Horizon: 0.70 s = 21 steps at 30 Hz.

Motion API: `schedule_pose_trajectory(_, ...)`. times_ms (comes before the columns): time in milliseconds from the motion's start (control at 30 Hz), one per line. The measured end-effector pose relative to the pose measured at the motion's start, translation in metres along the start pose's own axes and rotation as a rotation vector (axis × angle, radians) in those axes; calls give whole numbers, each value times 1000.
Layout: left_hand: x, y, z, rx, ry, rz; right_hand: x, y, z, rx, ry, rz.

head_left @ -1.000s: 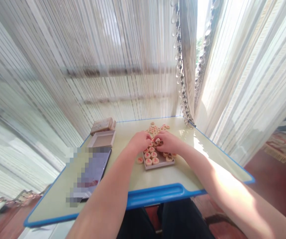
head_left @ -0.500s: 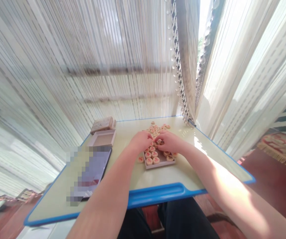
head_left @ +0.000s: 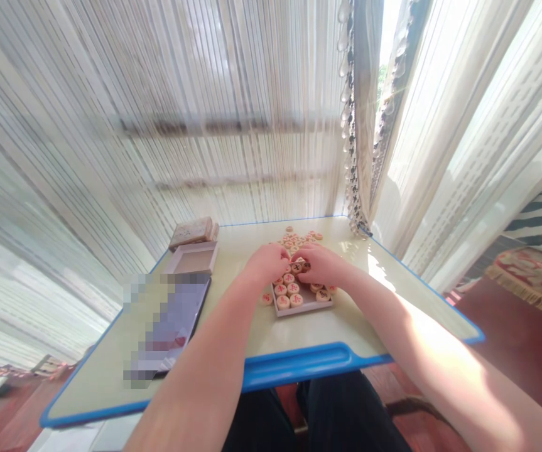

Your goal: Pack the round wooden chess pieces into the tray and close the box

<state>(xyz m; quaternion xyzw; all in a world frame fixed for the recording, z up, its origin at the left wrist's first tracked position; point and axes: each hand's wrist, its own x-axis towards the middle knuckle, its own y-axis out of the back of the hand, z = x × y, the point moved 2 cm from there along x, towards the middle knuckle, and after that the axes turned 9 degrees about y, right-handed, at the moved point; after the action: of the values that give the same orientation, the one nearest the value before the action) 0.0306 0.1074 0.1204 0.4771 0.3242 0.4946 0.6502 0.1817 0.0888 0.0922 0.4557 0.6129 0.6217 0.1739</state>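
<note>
Round wooden chess pieces with red or dark characters lie in a shallow grey box (head_left: 315, 307) near the middle of the small table (head_left: 299, 342). More chess pieces (head_left: 301, 238) are scattered loose just behind it. My left hand (head_left: 267, 265) curls over the box's far left side, fingers bent down onto the pieces. My right hand (head_left: 321, 265) sits opposite, fingertips pinched on a dark-marked piece (head_left: 304, 267). One piece (head_left: 265, 299) lies outside the box on the left.
A second empty box half (head_left: 191, 258) and a folded patterned board (head_left: 191, 231) lie at the table's back left. A blurred-out flat device (head_left: 169, 326) rests on the left. String curtains hang close behind and to the right. The table has a raised blue rim.
Both hands stay over the far end of the box with small finger movements among the pieces. The camera has shifted slightly.
</note>
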Motion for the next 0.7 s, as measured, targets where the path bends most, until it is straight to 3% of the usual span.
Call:
schedule_pose_trajectory(533,-2,3,2,27,-7,6,-3,10,-3,21,-12,28)
schedule_pose_trajectory(700,1,-1,-3,-18,23,3,-2,18,4,29,-123,122)
